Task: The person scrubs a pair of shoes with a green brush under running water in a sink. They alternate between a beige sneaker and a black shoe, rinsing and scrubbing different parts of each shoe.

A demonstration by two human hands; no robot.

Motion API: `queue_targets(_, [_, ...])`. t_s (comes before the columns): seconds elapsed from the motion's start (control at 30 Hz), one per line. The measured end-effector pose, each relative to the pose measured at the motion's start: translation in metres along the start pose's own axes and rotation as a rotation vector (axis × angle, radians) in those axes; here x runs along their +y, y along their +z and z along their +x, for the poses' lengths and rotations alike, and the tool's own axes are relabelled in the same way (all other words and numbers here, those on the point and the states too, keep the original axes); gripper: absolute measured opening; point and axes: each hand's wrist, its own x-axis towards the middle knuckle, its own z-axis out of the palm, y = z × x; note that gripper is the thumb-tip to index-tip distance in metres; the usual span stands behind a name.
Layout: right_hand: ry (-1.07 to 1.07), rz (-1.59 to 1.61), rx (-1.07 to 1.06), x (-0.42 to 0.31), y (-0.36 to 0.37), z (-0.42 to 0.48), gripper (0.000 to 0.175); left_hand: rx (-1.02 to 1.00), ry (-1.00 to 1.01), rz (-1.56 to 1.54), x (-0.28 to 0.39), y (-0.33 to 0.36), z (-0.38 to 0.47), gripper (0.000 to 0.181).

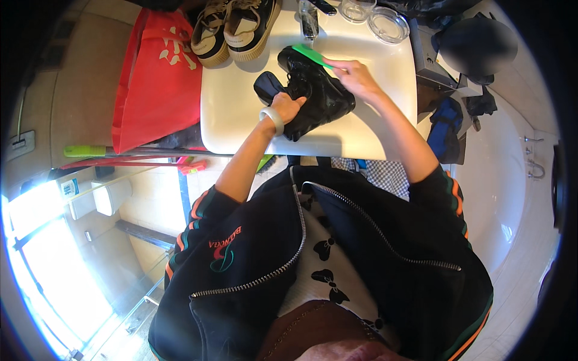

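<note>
A black lace-up boot (318, 97) with a wet-looking shine lies over the white washbasin (230, 122), its toe near the metal faucet (309, 22). My left hand (287, 107), with a pale bangle at the wrist, grips the boot by its upper, close to the laces. The boot's tongue (268, 86) sticks out to the left of that hand. In my right hand (354, 77) is a green brush (312, 55), laid along the boot near the toe. Its bristles are hidden from view.
Black-and-tan sneakers (248, 31) stand on the basin's back left corner, beside a red bag (158, 85). Glass dishes (388, 25) sit at the back right. Long handles (135, 153) cross at the left front. A bathtub (492, 189) lies to the right.
</note>
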Motion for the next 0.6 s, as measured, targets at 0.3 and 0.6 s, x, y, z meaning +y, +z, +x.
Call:
queue_targets(0.3, [-0.071,-0.102,-0.181,0.008,-0.011,0.038,0.036,-0.169,-0.052,-0.116,-0.036,-0.010,0.025,0.063])
queue_targets(0.6, [-0.094,-0.150,-0.143,-0.008,0.000,0.027,0.041,-0.157,-0.067,-0.070,-0.032,-0.014,0.028,0.067])
